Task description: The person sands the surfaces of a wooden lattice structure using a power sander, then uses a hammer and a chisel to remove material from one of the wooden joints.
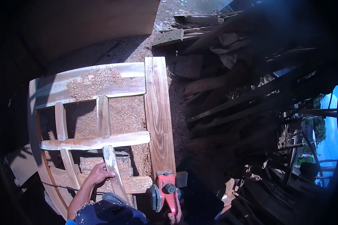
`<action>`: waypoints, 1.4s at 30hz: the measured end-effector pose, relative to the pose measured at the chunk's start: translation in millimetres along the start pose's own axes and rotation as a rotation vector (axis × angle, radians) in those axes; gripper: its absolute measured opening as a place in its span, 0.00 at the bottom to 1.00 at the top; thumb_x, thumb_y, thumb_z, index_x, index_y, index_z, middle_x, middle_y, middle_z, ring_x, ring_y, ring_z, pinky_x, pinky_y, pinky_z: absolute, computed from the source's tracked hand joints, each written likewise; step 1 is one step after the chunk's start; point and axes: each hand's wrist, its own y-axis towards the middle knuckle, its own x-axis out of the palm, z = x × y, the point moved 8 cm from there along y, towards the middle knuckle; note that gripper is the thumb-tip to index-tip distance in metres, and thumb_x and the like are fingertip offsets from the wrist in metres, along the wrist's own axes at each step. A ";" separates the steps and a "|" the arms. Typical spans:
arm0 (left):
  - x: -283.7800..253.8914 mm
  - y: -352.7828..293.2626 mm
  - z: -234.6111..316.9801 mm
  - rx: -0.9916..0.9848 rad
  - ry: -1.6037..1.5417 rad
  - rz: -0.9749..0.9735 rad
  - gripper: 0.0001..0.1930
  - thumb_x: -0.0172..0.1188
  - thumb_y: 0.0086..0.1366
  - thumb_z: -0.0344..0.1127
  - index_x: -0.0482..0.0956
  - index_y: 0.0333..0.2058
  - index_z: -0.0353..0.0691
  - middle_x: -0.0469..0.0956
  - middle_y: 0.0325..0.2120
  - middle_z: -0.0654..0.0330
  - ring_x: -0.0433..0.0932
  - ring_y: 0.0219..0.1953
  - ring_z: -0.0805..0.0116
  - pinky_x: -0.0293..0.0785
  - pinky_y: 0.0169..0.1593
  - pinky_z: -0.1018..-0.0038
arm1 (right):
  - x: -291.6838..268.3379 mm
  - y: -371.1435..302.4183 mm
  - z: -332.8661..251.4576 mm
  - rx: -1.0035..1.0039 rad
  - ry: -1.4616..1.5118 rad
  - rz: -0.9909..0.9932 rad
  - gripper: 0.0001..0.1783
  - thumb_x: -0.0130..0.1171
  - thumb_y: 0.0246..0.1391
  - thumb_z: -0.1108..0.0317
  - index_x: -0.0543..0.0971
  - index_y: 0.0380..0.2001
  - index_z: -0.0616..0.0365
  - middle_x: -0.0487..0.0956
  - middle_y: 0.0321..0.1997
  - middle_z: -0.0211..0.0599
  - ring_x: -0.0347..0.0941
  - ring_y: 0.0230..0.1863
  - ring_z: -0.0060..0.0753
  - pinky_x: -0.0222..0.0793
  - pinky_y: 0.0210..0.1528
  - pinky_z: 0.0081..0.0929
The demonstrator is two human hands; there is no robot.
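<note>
My right hand [175,216], at the lower edge, is wrapped round the handle of a red electric planer [168,191] with a black knob on top. The front of the planer rests on the near end of a wide brown plank [159,120], the right-hand side of a wooden frame. My left hand [100,173] grips a short upright slat [114,168] in the lower part of that frame, with a fingertip lying across the wood. Pale crossbars [95,142] and several slats fill the frame's middle. The right fingers are partly hidden behind the planer.
Wood shavings [95,80] lie heaped on the frame's far board [129,80] and cover the ground beneath. A dark cable [69,187] runs over the frame at lower left. Stacked timber and scrap wood [229,108] fill the shaded right side. A large brown panel [90,26] stands beyond.
</note>
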 end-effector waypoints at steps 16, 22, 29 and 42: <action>-3.4 10.7 -5.1 0.055 0.051 0.018 0.24 0.74 0.53 0.30 0.79 0.49 0.30 0.84 0.41 0.56 0.82 0.44 0.69 0.76 0.53 0.72 | 5.7 69.8 -85.9 -0.091 -0.165 0.021 0.39 0.60 0.59 0.58 0.59 0.69 0.59 0.79 0.22 0.45 0.81 0.24 0.44 0.75 0.28 0.37; 5.5 7.4 6.7 0.052 -0.002 -0.027 0.23 0.73 0.54 0.29 0.79 0.48 0.31 0.85 0.39 0.56 0.82 0.40 0.70 0.78 0.46 0.73 | 2.8 95.1 -94.0 -0.142 -0.253 0.026 0.39 0.58 0.59 0.57 0.59 0.70 0.58 0.79 0.24 0.48 0.81 0.25 0.46 0.75 0.30 0.39; -4.5 10.2 -0.5 0.027 0.101 0.024 0.23 0.72 0.55 0.29 0.78 0.49 0.30 0.85 0.38 0.55 0.82 0.38 0.70 0.78 0.43 0.73 | 7.3 127.9 -118.6 -0.146 -0.206 -0.005 0.40 0.58 0.59 0.57 0.58 0.70 0.59 0.80 0.26 0.51 0.81 0.26 0.47 0.75 0.33 0.39; 2.5 7.9 9.2 -0.003 0.016 0.002 0.26 0.72 0.54 0.28 0.77 0.52 0.30 0.84 0.42 0.54 0.82 0.44 0.67 0.78 0.51 0.71 | -3.5 165.1 -140.1 -0.199 -0.190 0.052 0.34 0.56 0.62 0.55 0.66 0.65 0.63 0.80 0.30 0.50 0.78 0.26 0.36 0.73 0.33 0.34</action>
